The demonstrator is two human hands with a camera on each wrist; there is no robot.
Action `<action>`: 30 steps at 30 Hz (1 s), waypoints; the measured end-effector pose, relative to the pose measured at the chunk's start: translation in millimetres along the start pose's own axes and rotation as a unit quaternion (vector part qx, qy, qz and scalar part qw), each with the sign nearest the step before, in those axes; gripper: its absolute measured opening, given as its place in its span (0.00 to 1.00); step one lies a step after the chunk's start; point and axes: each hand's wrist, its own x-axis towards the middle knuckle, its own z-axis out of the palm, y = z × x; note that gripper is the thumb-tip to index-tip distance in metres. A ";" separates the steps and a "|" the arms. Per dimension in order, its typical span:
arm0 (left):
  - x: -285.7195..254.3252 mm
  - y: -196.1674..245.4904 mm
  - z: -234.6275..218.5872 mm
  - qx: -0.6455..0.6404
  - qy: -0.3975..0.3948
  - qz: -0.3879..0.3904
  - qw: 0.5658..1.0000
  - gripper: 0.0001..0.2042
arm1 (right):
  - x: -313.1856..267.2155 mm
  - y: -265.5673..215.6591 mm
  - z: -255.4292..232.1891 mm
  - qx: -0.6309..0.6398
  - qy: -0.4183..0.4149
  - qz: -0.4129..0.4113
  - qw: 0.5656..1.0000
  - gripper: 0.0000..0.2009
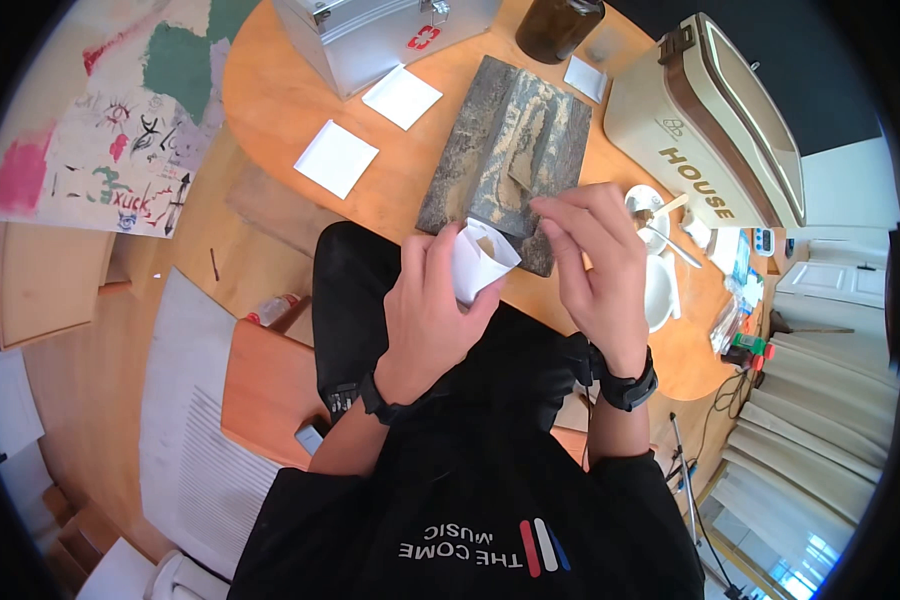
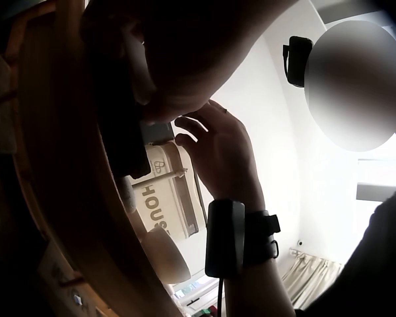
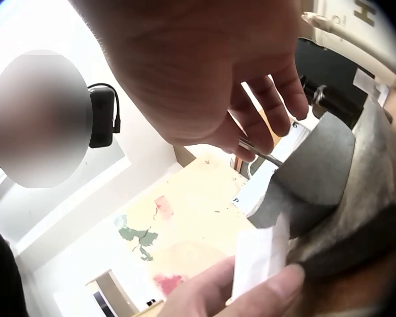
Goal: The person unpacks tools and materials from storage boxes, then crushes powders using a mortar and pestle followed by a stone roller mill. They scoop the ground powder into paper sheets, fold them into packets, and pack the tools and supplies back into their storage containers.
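Observation:
My left hand (image 1: 430, 325) grips an unfolded white paper packet (image 1: 480, 275) with tan powder inside; in the right wrist view the packet (image 3: 254, 264) stands between thumb and fingers. My right hand (image 1: 605, 270), fingers bent, is just right of it above the slab's near edge. The right wrist view shows a thin metal rod (image 3: 263, 153) pinched in its fingertips, reaching to a grey curved piece (image 3: 317, 165); whether they are joined I cannot tell. A dark rectangular slab (image 1: 460, 150) with tan powder on its ridges lies beyond both hands. In the left wrist view my left hand (image 2: 185, 53) is very dark.
Two white packets (image 1: 336, 159) lie left of the slab, below a silver case (image 1: 370, 45). A brown jar (image 1: 558, 28) and another packet (image 1: 585, 79) are behind. On the right stand a cream HOUSE box (image 1: 700, 130), a small dish with a spoon, and a white bowl (image 1: 660, 292).

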 end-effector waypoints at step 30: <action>-3.7 -19.3 -2.0 -0.073 -0.014 0.014 0.997 0.34 | -13.9 -17.0 13.1 0.132 0.081 0.223 0.962 0.10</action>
